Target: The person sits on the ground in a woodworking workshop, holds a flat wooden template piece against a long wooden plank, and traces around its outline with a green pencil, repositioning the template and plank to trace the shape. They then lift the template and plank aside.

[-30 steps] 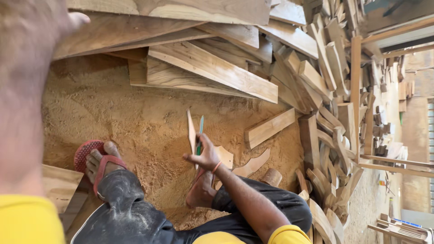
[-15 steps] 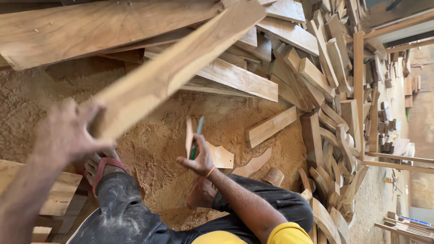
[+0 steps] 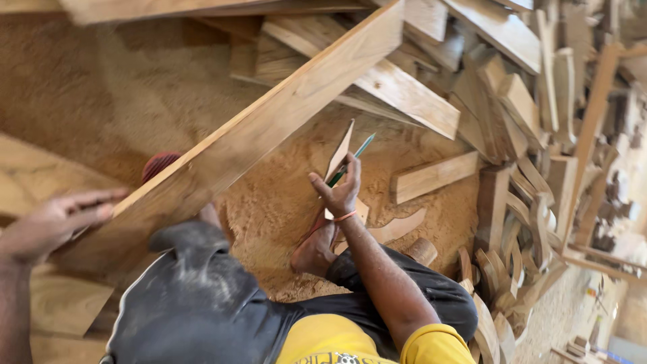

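- Left hand point(image 3: 57, 226) gripping long pale wooden plank point(image 3: 269, 128), slanting toward one o'clock.
- Right hand point(image 3: 339, 192) clutching green pencil point(image 3: 354, 156) and thin wooden template point(image 3: 339, 152) over sawdust point(image 3: 269, 202).

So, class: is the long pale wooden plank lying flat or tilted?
Tilted. The long pale wooden plank slopes up from the left hand toward the upper right, above the sawdust.

Left hand point(image 3: 57, 222) grips a long plank point(image 3: 269, 128); right hand point(image 3: 340, 192) holds a green pencil point(image 3: 354, 156).

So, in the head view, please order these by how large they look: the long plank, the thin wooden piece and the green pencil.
1. long plank, though nearness to the camera enlarges it
2. thin wooden piece
3. green pencil
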